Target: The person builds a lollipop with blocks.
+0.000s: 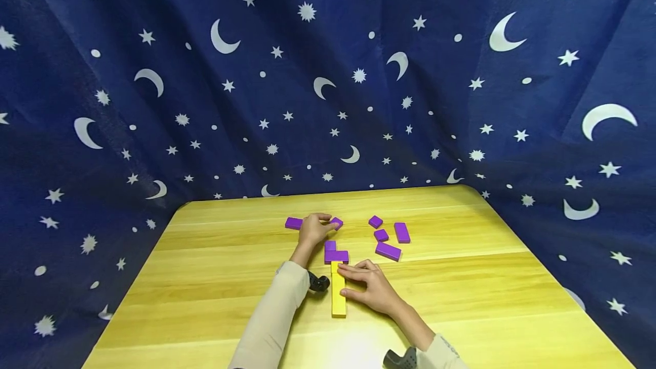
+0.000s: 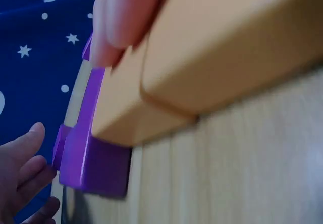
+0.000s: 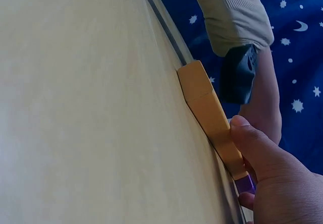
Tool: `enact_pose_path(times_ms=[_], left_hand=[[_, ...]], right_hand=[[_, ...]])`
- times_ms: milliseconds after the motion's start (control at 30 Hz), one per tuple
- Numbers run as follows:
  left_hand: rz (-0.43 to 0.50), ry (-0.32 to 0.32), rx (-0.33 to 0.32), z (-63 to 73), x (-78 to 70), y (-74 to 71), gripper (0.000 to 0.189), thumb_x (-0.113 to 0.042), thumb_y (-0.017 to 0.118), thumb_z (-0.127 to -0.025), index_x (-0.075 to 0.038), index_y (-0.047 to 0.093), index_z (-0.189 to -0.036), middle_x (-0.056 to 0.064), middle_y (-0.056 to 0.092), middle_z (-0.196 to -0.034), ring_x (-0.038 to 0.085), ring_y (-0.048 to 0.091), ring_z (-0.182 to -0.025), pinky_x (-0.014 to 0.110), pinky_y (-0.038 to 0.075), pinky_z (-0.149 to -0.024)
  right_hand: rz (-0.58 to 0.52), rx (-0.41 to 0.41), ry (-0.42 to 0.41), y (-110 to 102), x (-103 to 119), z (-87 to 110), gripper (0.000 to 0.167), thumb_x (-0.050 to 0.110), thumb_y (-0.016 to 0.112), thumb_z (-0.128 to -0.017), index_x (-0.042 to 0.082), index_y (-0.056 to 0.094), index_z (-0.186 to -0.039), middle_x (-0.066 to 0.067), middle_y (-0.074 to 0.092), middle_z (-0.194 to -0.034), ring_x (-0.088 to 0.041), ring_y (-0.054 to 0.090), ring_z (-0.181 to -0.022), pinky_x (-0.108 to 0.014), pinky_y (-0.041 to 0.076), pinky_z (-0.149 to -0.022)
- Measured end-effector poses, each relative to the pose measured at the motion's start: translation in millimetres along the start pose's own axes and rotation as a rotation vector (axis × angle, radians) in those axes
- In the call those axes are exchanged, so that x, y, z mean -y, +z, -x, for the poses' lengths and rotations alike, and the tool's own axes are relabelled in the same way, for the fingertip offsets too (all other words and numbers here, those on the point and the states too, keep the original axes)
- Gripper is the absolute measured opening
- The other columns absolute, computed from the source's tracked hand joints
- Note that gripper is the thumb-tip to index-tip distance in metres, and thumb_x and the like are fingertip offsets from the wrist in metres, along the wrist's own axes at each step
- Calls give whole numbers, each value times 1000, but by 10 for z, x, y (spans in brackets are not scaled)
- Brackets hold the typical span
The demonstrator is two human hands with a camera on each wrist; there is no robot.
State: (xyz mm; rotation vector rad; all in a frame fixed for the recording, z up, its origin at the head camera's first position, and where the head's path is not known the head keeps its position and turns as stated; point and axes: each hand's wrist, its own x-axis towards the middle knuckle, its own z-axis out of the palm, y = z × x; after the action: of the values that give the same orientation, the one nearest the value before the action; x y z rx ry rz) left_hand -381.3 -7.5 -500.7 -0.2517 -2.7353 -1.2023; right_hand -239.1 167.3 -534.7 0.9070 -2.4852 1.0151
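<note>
From the head view, I see the left hand stretched out over the table, a small purple block right at its fingertips. Thumb and forefinger look parted around it rather than clamped. A long purple block lies just left of those fingers. The right hand has its fingers laid straight on a short yellow block, with the thumb against the side of the long yellow block, which is lined up end to end with it. Just beyond those fingertips sit a purple crossbar and, behind its left part, a purple square. Four loose purple pieces lie beyond the right fingers.

In the left wrist view, the right fingertips press on the yellow top near the seam, and the short yellow block meets the crossbar. The left fingers are spread, with nothing visible between them.

The right wrist view shows the right thumb along the yellow row's side; the other fingers are mostly hidden.

I take this as the steadying-and-fetching step of a flat block layout. The next move seems to call for a left-hand pinch on the small purple block while the right fingers keep the row straight.
</note>
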Motion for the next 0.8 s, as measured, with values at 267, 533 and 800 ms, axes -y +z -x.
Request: enact_pose_path(times_ms=[267, 533, 800], left_hand=[[-130, -4, -35, 3, -18, 93, 35, -37, 75, -75, -14, 73, -102, 1, 70, -97, 25, 61, -93, 37, 46, -80], [-187, 46, -10, -9, -35, 100, 32, -34, 74, -77, -15, 73, -103, 0, 70, -94, 24, 58, -90, 37, 46, -78], [-105, 276, 116, 20, 48, 63, 27, -23, 74, -77, -12, 73, -102, 1, 69, -96, 16, 61, -87, 31, 47, -78]], right_hand=[[-7, 18, 8, -4, -7, 7, 50, 43, 67, -82, 15, 62, -122, 8, 56, -127, -7, 46, -97, -35, 36, -82], [4, 6, -8, -10, -13, 10, 49, 36, 71, -80, 15, 62, -122, 6, 56, -127, -7, 46, -96, -34, 36, -82], [6, 11, 0, -19, 16, 1, 49, 38, 70, -80, 14, 62, -123, 5, 56, -127, -8, 46, -95, -35, 36, -81]])
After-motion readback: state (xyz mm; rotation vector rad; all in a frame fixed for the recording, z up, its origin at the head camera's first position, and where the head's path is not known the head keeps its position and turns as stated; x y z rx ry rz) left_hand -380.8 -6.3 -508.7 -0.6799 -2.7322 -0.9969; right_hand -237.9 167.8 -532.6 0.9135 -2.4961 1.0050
